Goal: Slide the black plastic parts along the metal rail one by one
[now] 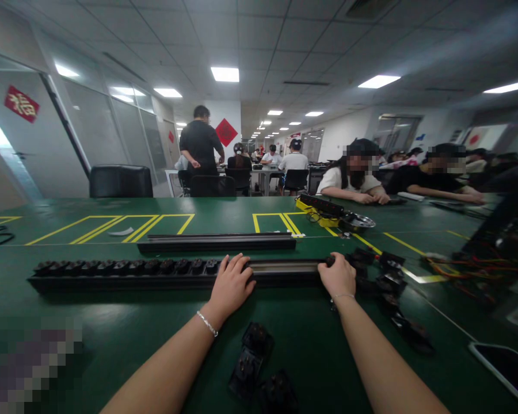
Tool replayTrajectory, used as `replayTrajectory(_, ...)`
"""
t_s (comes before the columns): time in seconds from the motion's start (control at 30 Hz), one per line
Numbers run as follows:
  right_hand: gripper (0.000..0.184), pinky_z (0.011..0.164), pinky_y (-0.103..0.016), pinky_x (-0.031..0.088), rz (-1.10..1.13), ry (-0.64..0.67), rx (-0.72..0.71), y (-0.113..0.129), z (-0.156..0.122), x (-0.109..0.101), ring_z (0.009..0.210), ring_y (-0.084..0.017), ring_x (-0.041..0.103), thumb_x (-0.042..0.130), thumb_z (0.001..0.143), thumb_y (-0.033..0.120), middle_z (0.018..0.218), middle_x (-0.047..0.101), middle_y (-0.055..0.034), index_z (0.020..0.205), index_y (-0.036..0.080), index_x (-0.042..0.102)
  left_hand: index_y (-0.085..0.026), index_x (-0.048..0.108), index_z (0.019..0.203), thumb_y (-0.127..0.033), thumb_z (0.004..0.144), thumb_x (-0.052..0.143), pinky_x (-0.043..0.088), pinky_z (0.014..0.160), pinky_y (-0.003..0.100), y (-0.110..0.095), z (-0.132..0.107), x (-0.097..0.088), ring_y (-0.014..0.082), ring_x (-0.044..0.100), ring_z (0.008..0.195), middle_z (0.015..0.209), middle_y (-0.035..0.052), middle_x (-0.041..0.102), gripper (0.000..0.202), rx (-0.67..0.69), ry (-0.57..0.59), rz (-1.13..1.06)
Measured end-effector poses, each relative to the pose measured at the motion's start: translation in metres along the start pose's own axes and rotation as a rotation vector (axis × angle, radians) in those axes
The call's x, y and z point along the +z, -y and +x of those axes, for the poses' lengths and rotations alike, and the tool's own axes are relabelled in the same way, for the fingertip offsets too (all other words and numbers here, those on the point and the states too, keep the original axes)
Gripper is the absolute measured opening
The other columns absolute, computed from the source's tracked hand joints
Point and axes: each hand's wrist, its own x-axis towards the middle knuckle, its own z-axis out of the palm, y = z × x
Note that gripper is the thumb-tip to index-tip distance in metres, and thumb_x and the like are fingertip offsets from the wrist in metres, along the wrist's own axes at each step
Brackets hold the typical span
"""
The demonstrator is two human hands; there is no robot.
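A long black rail (285, 269) lies across the green table (112, 333) in front of me, its left half filled with a row of several black socket modules (125, 267). My left hand (231, 284) rests on the rail at the end of that row, fingers stretched flat over it. At the rail's right end my right hand (339, 276) is curled, pinching something small and dark I cannot make out. A bracelet sits on each wrist.
A second empty black rail (216, 241) lies behind the first. Loose black socket modules sit near my forearms (254, 356) and to the right (392, 276). A yellow power strip (322, 208), metal dish (359, 221), coloured wires (479, 267) and several seated people are beyond.
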Motion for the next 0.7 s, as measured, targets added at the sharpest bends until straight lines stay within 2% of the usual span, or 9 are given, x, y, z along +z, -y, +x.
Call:
replayTrajectory(0.37,0.047,0.088,-0.038,0.041,0.031,0.052,0.070,0.001,0.002,-0.008,0.111,-0.029,0.048,0.044,0.078,0.029,0.117,0.058,-0.0128,0.123,0.015,0.049,-0.024,0.063,0.091,-0.031,0.081,0.055,0.027,0.108,0.052,0.000,0.000,-0.001,0.0263,0.043,0.125,0.124,0.0062,0.057,0.014,0.001,0.016,0.012)
replayTrajectory(0.7,0.046,0.084,-0.037,0.043,0.080,0.051,0.119,-0.002,0.003,-0.011,0.106,-0.027,0.052,0.047,0.077,0.030,0.105,0.061,-0.0132,0.121,0.017,0.050,-0.025,0.063,0.090,-0.030,0.080,0.056,0.027,0.108,0.053,-0.001,0.000,-0.002,0.0267,0.044,0.124,0.123,0.0067,0.058,0.013,0.000,-0.002,-0.013)
